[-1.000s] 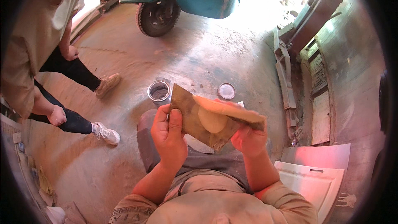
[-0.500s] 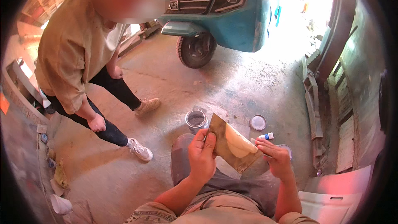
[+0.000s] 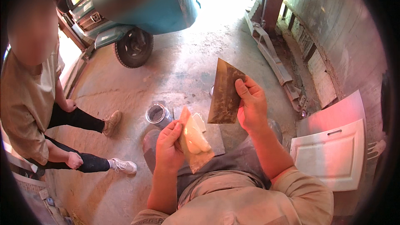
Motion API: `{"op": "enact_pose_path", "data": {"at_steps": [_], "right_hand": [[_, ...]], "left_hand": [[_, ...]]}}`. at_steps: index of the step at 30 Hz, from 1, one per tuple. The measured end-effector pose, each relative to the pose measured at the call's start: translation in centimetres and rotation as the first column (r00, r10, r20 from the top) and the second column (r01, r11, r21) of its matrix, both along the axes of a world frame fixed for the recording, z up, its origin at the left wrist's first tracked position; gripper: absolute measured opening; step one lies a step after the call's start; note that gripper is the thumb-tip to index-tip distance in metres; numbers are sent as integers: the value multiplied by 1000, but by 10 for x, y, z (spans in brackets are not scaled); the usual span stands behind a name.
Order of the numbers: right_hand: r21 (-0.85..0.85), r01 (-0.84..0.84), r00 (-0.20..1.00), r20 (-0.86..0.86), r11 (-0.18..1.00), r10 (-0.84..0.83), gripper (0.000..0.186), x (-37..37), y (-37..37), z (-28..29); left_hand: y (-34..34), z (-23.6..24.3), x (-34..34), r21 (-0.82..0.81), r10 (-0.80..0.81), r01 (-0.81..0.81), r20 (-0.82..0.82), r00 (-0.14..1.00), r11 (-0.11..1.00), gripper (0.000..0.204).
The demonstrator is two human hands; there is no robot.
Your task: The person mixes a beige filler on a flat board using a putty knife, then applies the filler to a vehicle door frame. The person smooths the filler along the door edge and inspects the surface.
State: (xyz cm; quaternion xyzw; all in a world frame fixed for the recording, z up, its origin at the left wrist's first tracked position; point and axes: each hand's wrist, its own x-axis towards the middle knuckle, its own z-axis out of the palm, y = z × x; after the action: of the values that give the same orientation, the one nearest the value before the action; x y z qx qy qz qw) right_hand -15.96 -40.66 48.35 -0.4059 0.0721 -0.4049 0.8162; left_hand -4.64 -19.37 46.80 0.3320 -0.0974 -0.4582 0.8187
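My left hand (image 3: pixel 170 148) is closed on the edge of a thin tan plate (image 3: pixel 199 161), low in front of my lap. A smooth mound of cream-coloured putty (image 3: pixel 196 137) lies on this plate. Higher and to the right, my right hand (image 3: pixel 253 104) pinches a brown, flat spreader plate (image 3: pixel 225 93) between thumb and fingers. The spreader stands nearly upright, its broad smeared face showing, apart from the putty. Just beyond my left hand, an open metal can (image 3: pixel 157 113) with greyish contents sits on the floor.
A person in a tan shirt (image 3: pixel 25 104) stands bent forward at the left. Ahead is a teal three-wheeled vehicle (image 3: pixel 171 10) with its front wheel (image 3: pixel 135 48). A metal beam (image 3: pixel 273 58) runs along the right wall; a white panelled door (image 3: pixel 329 156) leans at the lower right.
My right hand has risen away from the putty with the spreader, now turned broad side into view. My left hand's plate is lower and tilted differently. The view has swung right.
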Motion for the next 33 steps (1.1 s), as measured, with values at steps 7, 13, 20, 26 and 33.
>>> {"op": "enact_pose_path", "data": {"at_steps": [7,13,20,26,33], "right_hand": [[-288,72,936,-312,955,-164,15,-2,46,-34],[-245,-261,821,-565,934,81,24,-48,70,-110],[-97,93,834,-536,991,-130,26,-36,20,-137],[-44,127,830,-542,991,-130,31,-19,-23,-148],[85,243,769,-623,966,-139,29,-31,-25,-20]], "left_hand": [[-1,-4,12,15,-48,48,6,999,999,34],[5,-6,40,-15,14,-13,49,999,1000,25],[-6,-17,50,198,164,-200,184,969,959,25],[-21,-39,70,152,255,-280,166,953,948,22],[-44,87,70,249,268,-285,100,958,926,24]]}}
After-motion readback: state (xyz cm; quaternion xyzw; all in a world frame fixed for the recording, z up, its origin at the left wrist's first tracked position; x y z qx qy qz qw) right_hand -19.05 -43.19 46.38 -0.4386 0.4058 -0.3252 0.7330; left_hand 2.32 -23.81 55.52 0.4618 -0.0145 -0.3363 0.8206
